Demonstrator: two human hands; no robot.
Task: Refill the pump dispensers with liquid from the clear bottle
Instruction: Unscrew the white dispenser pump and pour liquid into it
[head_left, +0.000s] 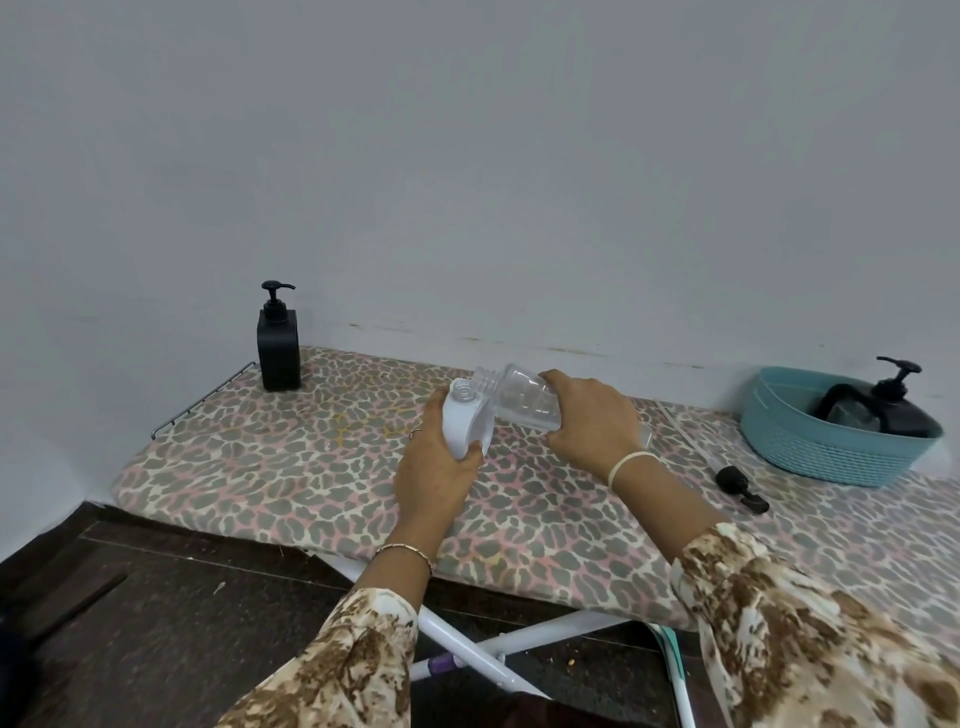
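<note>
My left hand (434, 462) grips a white dispenser bottle (465, 421) with its pump removed, tilted a little, its open neck facing up. My right hand (592, 421) holds the clear bottle (519, 397) tipped on its side, its open mouth right at the white bottle's neck. A black pump head (740, 488) with its thin tube lies on the board to the right of my right wrist. A black square pump dispenser (279, 348) stands upright at the board's far left corner.
Everything sits on an ironing board with a leopard-print cover (291, 467), pushed against a pale wall. A teal basket (831, 441) at the far right holds a round black pump dispenser (896, 405). The board's white legs and dark floor lie below.
</note>
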